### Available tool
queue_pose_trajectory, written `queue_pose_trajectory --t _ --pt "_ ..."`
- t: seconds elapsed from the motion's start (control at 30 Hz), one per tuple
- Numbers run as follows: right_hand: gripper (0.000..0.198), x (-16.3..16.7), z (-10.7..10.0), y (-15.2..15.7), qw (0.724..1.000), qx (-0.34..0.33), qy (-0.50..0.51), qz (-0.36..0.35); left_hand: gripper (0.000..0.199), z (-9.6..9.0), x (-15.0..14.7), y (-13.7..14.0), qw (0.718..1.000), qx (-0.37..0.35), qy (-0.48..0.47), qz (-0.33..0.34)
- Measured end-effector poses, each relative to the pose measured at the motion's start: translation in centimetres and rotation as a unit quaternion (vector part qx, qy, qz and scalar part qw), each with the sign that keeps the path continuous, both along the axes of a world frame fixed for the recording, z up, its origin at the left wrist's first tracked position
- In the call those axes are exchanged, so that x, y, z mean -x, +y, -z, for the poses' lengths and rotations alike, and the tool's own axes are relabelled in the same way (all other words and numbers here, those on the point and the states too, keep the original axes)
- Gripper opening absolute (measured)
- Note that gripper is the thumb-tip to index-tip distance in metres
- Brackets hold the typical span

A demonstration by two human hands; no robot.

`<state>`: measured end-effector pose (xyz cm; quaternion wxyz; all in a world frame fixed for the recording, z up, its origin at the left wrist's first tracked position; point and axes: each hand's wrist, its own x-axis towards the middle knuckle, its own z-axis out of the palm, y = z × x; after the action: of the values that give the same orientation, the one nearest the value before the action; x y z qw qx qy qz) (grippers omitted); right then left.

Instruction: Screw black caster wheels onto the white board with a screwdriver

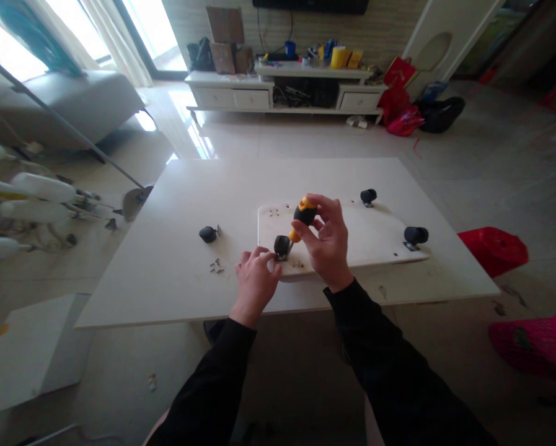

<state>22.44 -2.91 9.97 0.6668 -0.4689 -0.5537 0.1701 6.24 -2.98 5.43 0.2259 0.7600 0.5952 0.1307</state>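
A white board (352, 232) lies on the white table. At its near left corner stands a black caster wheel (282, 246), its metal plate against the board. The fingertips of my left hand (255, 279) are closed at that plate. My right hand (328, 238) is wrapped round a yellow and black screwdriver (305, 212), tilted with its shaft down beside the caster. The screwdriver's tip is too small to make out. Left of the board are a loose caster wheel (207, 234) and several small screws (217, 267).
Two more caster wheels, a far one (367, 197) and a near one (416, 236), stand at the board's right end. The table (166, 297) has its near edge under my forearms. A red stool (496, 251) stands past its right edge, with a pink basket (538, 344) nearer.
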Motion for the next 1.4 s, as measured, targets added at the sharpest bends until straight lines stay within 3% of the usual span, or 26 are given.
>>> queue_pose_trajectory --t 0.23,0.47,0.73,0.97,1.2,1.4 --pt "0.036 0.0 0.0 0.1 0.997 -0.009 0.013 -0.069 0.028 -0.3 -0.1 -0.1 1.0 0.005 0.006 -0.001" --pt "0.039 -0.1 0.2 0.1 1.0 -0.002 0.02 0.021 0.029 -0.1 -0.1 -0.1 1.0 -0.002 0.007 -0.001" --pt "0.039 -0.5 0.1 0.1 0.998 0.01 -0.004 -0.06 0.029 -0.1 -0.1 -0.2 1.0 -0.003 0.005 -0.002" --pt "0.041 -0.1 -1.1 -0.3 0.998 0.01 -0.052 0.029 0.028 -0.2 -0.1 -0.2 1.0 -0.001 0.004 0.003" --pt "0.043 0.4 -1.3 -0.4 0.996 0.015 -0.059 -0.065 0.028 0.0 -0.1 -0.3 1.0 -0.011 0.003 0.002" --pt "0.042 0.7 -1.4 -0.3 0.997 0.006 -0.069 0.028 0.025 -0.3 -0.2 -0.3 1.0 -0.009 0.016 0.002"
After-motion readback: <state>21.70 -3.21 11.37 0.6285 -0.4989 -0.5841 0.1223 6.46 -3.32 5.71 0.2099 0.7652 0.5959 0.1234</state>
